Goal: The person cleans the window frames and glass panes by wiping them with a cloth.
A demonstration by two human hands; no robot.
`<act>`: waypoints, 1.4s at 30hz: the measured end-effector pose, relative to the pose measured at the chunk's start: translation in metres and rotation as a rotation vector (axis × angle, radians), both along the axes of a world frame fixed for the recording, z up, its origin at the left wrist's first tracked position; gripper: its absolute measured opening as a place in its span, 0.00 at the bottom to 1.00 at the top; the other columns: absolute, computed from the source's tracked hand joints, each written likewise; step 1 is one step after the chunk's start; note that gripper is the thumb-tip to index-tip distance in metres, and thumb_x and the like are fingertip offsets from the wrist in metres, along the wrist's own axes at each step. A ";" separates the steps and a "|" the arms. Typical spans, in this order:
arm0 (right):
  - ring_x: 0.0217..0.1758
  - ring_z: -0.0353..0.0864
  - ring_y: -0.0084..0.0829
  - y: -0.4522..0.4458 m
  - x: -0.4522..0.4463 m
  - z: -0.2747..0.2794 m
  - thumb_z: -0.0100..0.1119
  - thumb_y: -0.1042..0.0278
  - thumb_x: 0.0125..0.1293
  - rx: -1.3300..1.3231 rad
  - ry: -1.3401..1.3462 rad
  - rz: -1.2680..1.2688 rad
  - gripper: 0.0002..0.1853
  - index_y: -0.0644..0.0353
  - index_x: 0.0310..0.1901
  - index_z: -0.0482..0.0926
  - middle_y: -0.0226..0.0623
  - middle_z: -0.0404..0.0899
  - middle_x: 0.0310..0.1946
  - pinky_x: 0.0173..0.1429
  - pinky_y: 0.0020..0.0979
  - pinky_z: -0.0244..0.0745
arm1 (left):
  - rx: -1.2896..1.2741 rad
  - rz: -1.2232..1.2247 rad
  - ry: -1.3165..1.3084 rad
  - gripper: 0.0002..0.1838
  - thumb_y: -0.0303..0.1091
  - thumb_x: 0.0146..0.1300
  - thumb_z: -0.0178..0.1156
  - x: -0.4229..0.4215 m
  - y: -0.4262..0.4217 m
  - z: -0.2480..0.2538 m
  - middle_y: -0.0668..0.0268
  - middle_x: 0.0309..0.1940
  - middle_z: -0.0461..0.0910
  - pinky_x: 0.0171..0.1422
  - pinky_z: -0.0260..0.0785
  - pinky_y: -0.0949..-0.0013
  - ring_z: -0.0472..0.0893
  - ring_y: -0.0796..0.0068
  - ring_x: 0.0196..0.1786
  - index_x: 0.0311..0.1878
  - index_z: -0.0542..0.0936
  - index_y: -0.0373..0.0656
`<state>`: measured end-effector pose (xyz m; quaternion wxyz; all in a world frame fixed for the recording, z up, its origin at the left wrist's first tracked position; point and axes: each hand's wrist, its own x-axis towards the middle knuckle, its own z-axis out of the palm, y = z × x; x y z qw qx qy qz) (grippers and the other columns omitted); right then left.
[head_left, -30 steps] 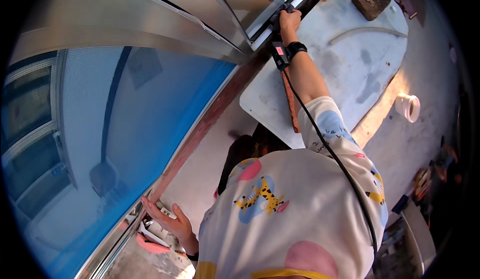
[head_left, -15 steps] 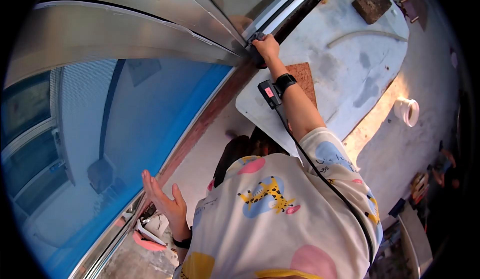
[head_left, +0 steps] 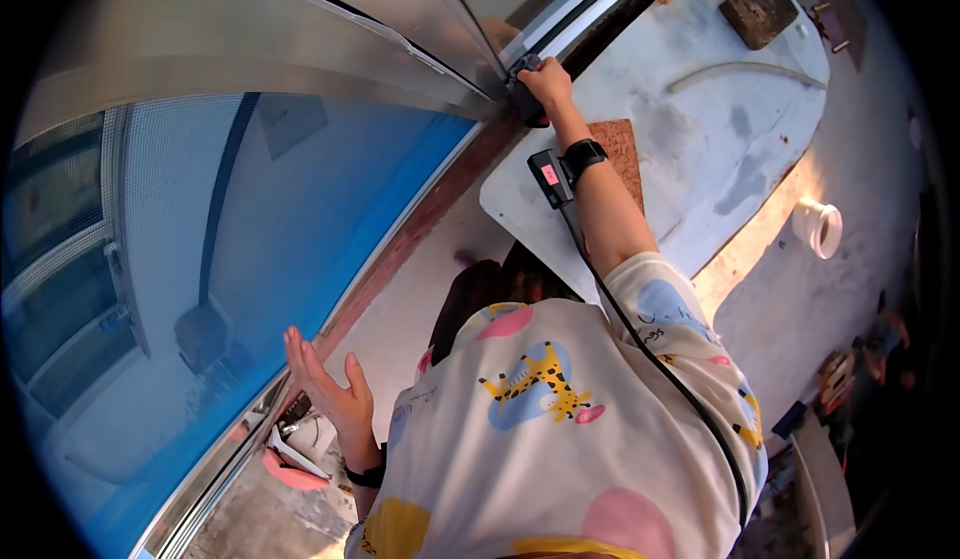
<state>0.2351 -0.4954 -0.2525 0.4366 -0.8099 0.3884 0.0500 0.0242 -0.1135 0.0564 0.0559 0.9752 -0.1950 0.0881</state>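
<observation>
My right hand [head_left: 550, 86] is closed around a dark grey cloth [head_left: 527, 94]. It presses the cloth against the metal window frame [head_left: 480, 104], near the corner by the white slab. My left hand [head_left: 335, 394] is raised at the lower left, fingers stretched and thumb apart, holding nothing. It is beside the blue-tinted glass pane [head_left: 330, 209]; whether it touches the pane I cannot tell. A black strap with a small cabled box [head_left: 548, 174] sits on my right wrist.
The white slab [head_left: 690, 139] bears a reddish brick [head_left: 620, 159], a dark block [head_left: 758, 11] and a curved hose [head_left: 745, 69]. A white pipe piece [head_left: 820, 227] stands on the floor beyond. Pink and white items [head_left: 295, 469] lie below my left hand.
The view has shifted slightly, so most things appear a little further right. My right hand keeps the cloth at the frame corner. My left hand stays outstretched.
</observation>
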 end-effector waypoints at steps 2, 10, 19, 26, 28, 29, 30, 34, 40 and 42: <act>0.42 0.83 0.45 -0.021 0.008 0.004 0.66 0.52 0.43 0.033 0.061 0.354 0.24 0.64 0.37 0.81 0.51 0.82 0.38 0.47 0.37 0.76 | -0.007 -0.040 -0.002 0.31 0.32 0.66 0.54 0.001 -0.001 0.000 0.43 0.67 0.60 0.70 0.54 0.42 0.61 0.39 0.69 0.69 0.56 0.37; 0.37 0.81 0.33 0.007 -0.031 0.048 0.69 0.59 0.51 0.457 -0.345 0.049 0.21 0.65 0.41 0.78 0.42 0.81 0.33 0.44 0.30 0.75 | -0.051 -0.046 0.071 0.31 0.31 0.66 0.55 -0.001 -0.011 -0.014 0.43 0.68 0.59 0.71 0.52 0.42 0.60 0.39 0.70 0.69 0.56 0.35; 0.56 0.75 0.43 0.063 -0.048 0.021 0.56 0.62 0.66 0.388 -0.526 -0.240 0.20 0.61 0.56 0.74 0.47 0.73 0.55 0.59 0.34 0.68 | -0.072 -0.044 0.162 0.31 0.29 0.64 0.55 0.006 -0.031 -0.020 0.43 0.68 0.59 0.72 0.51 0.44 0.58 0.40 0.71 0.69 0.56 0.34; 0.60 0.72 0.41 0.110 -0.050 0.081 0.47 0.65 0.71 0.548 -0.681 -0.541 0.21 0.60 0.64 0.67 0.47 0.72 0.58 0.63 0.33 0.64 | -0.110 -0.015 0.163 0.31 0.28 0.65 0.54 0.004 -0.031 -0.024 0.43 0.69 0.58 0.73 0.51 0.45 0.58 0.41 0.71 0.69 0.56 0.33; 0.64 0.70 0.39 0.123 -0.064 0.134 0.46 0.66 0.72 0.594 -0.832 -0.529 0.23 0.61 0.66 0.63 0.46 0.69 0.62 0.65 0.31 0.62 | -0.108 0.000 0.186 0.31 0.28 0.65 0.54 0.002 -0.033 -0.022 0.44 0.69 0.58 0.73 0.51 0.46 0.58 0.42 0.71 0.69 0.56 0.33; 0.66 0.68 0.38 0.132 -0.069 0.154 0.46 0.66 0.72 0.618 -0.915 -0.517 0.24 0.61 0.67 0.61 0.46 0.68 0.64 0.66 0.31 0.61 | -0.105 -0.013 0.193 0.31 0.28 0.65 0.54 0.003 -0.034 -0.021 0.44 0.69 0.58 0.73 0.51 0.46 0.58 0.42 0.71 0.69 0.56 0.33; 0.66 0.68 0.37 0.145 -0.072 0.162 0.46 0.66 0.72 0.550 -0.927 -0.528 0.25 0.62 0.68 0.60 0.46 0.68 0.64 0.67 0.30 0.60 | -0.103 -0.019 0.190 0.31 0.28 0.65 0.54 0.005 -0.035 -0.021 0.44 0.69 0.58 0.73 0.51 0.47 0.58 0.42 0.71 0.69 0.56 0.33; 0.65 0.68 0.45 0.170 -0.074 0.123 0.44 0.64 0.73 0.478 -0.754 -0.588 0.27 0.63 0.70 0.54 0.52 0.67 0.63 0.66 0.34 0.61 | -0.111 -0.012 0.188 0.31 0.28 0.64 0.55 0.008 -0.037 -0.020 0.44 0.69 0.58 0.73 0.51 0.46 0.58 0.42 0.71 0.69 0.56 0.33; 0.59 0.72 0.54 0.187 -0.065 0.041 0.41 0.64 0.73 0.641 -0.372 -0.666 0.27 0.56 0.71 0.52 0.55 0.71 0.59 0.61 0.39 0.65 | -0.091 0.075 0.185 0.31 0.28 0.65 0.54 -0.003 -0.030 -0.017 0.43 0.69 0.58 0.73 0.51 0.46 0.59 0.41 0.71 0.69 0.56 0.32; 0.61 0.71 0.48 0.187 -0.067 0.033 0.41 0.65 0.73 0.755 -0.467 -0.684 0.26 0.58 0.70 0.55 0.52 0.70 0.61 0.64 0.35 0.62 | -0.077 0.098 0.164 0.31 0.29 0.65 0.54 -0.011 -0.021 -0.013 0.43 0.69 0.58 0.73 0.51 0.46 0.59 0.41 0.71 0.69 0.56 0.32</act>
